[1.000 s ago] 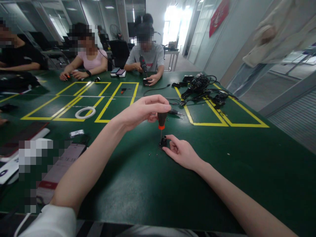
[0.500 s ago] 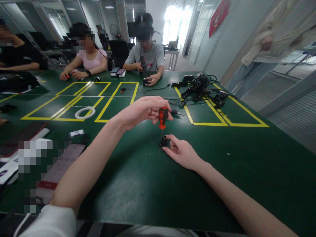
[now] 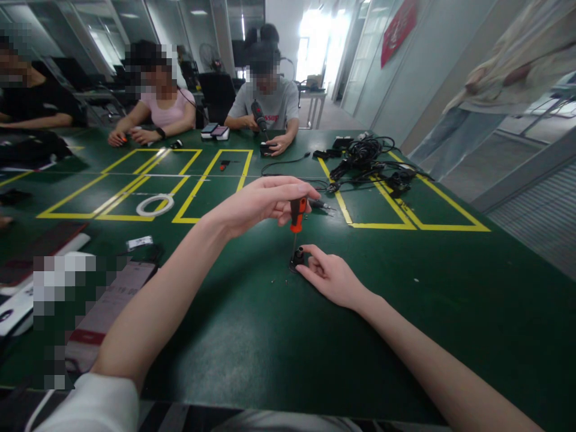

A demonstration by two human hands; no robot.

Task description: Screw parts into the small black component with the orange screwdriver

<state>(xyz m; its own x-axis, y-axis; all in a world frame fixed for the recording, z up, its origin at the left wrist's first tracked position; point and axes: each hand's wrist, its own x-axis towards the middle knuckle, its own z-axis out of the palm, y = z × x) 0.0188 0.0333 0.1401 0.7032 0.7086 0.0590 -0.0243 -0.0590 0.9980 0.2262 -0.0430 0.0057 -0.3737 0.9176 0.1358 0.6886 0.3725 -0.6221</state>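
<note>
Right hand (image 3: pixel 330 277) lies nearest, palm down on the green table (image 3: pixel 252 336), with forefinger and thumb pinched around a small black part (image 3: pixel 297 258) to pin it in place; the other fingers are loosely curled. A few tiny specks, possibly screws, lie on the mat at about 9 o'clock from the part, too small to tell for certain. Directly above, at 12 o'clock from the part, the left hand (image 3: pixel 265 203) closes its fingertips round the black-and-orange handle of a small screwdriver (image 3: pixel 296 221), held upright with its thin shaft running down into the top of the part. By the look of it the step in hand is driving or loosening a screw in that part. The next move seems to call for twisting the handle between the fingers while keeping the shaft vertical and the part pressed still, since a tilt could let the tip slip out.

Farther off, at 10 o'clock, a white ring (image 3: pixel 155 205) lies inside yellow floor-tape boxes. At 1 o'clock a tangle of black cables (image 3: pixel 366 157) sits on the table. Beyond, at the far edge, seated people work; one holds a power screwdriver (image 3: pixel 258 115)
</note>
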